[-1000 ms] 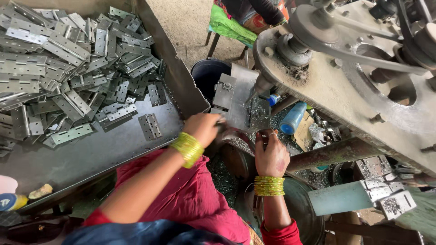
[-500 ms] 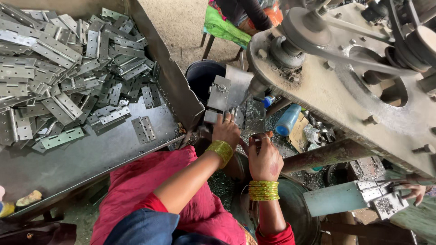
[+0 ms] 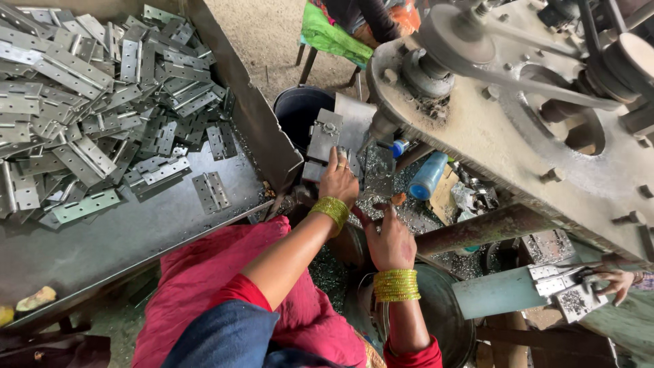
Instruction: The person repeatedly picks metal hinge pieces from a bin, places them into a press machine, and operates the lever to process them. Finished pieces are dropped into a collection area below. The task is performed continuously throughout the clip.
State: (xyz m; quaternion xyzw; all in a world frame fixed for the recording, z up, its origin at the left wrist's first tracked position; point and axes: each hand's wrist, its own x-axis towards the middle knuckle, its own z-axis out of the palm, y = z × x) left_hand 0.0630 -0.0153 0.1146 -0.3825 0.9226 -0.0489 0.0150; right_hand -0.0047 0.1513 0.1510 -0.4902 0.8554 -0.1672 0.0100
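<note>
Two hands are working close together at the foot of a grey press machine (image 3: pixel 518 136), each wrist wearing one stack of yellow-green bangles. The left hand (image 3: pixel 338 182) is reaching forward with its fingers curled over the lower edge of one folded metal hinge (image 3: pixel 323 140), gripping it where it is standing against the machine's feed block, just above a dark bucket (image 3: pixel 296 112). The right hand (image 3: pixel 390 238) is sitting just beside and below the left, fingers pinched narrow around one small part at its tip; what that part is, I cannot tell. One blue cylindrical bottle (image 3: pixel 428 176) is lying near the hands, among metal chips under the machine. To the left, one large steel tray (image 3: pixel 136 238) is holding a heap of flat silver hinges (image 3: pixel 88 102), too many to count, with one open hinge (image 3: pixel 210 191) lying apart from the heap near the tray's right edge. At the far right edge, one hand of another person (image 3: pixel 615 283) is resting by a small stack of punched plates (image 3: pixel 562 283)
</note>
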